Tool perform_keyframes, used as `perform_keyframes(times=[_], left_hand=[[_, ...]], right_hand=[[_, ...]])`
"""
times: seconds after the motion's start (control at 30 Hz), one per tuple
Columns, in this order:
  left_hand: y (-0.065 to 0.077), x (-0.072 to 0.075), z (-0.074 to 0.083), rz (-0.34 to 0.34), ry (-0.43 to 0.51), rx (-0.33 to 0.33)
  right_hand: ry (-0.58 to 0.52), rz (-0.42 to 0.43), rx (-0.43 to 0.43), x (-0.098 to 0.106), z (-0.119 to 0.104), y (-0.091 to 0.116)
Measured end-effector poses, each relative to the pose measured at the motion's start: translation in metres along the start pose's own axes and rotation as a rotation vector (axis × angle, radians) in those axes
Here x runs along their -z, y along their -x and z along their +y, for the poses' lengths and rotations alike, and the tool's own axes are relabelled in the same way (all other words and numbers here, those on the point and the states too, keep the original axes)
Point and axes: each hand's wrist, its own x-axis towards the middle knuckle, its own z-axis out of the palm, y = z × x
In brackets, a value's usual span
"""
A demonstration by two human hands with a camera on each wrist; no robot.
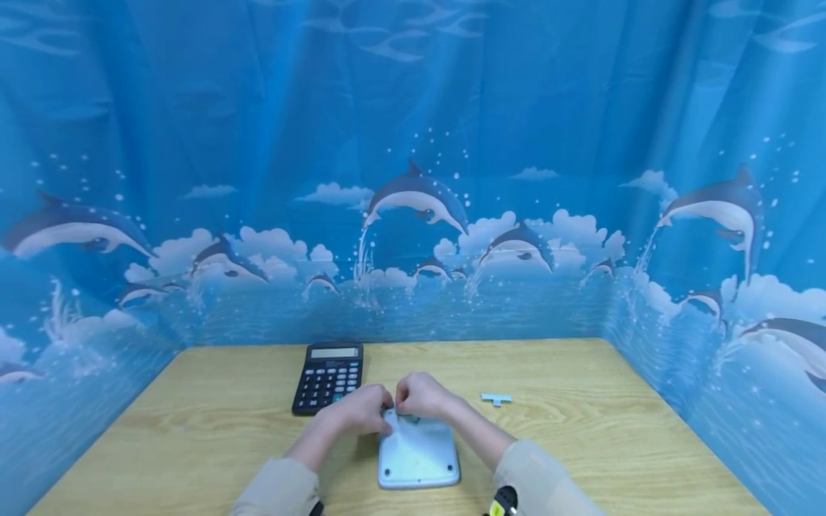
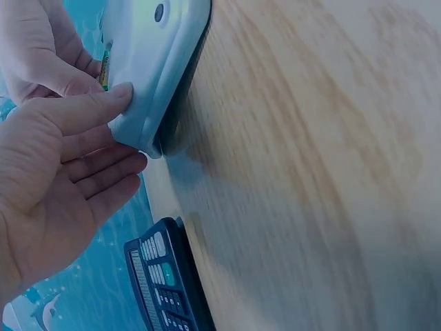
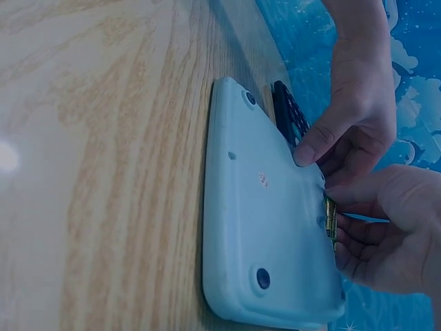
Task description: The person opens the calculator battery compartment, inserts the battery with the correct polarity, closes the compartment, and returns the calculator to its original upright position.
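Note:
A light blue flat device (image 1: 419,455) lies with its underside up, dark round feet at its corners. My left hand (image 2: 76,152) grips its far left corner, thumb on the underside and fingers below the edge. My right hand (image 3: 393,221) is at the far edge of the device, its fingertips pinching a small yellow-green battery (image 3: 330,219) at the battery slot. Both hands nearly meet there, and in the head view they hide most of the slot. To the right, a small light blue battery cover (image 1: 496,398) with a tab lies on the table.
A black calculator (image 1: 330,378) lies on the wooden table (image 1: 581,430) just left of the hands, close to the left wrist. Blue dolphin-print curtains (image 1: 413,107) hang behind the table and along both its sides.

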Motion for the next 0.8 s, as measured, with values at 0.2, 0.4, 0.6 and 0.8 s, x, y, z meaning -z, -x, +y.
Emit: perform_keyframes(times=[0.2,0.4,0.6,0.8], left_hand=[[-0.0004,0.0004,0.0013,0.004,-0.019,0.006],[0.0016,-0.0014,0.0007,0.004,-0.025,0.003],[0.0025,-0.0003,0.0009,0.014,-0.047,-0.016],[0.0022,-0.0003,0.0001,0.014,-0.058,-0.026]], right_hand=[[-0.003,0.004,0.004,0.0015,-0.0001,0.0001],[-0.008,-0.016,-0.002,0.0027,-0.0014,-0.0003],[-0.019,-0.008,-0.011,0.0037,-0.0029,-0.0009],[-0.016,-0.004,-0.017,0.0035,-0.0018,-0.0024]])
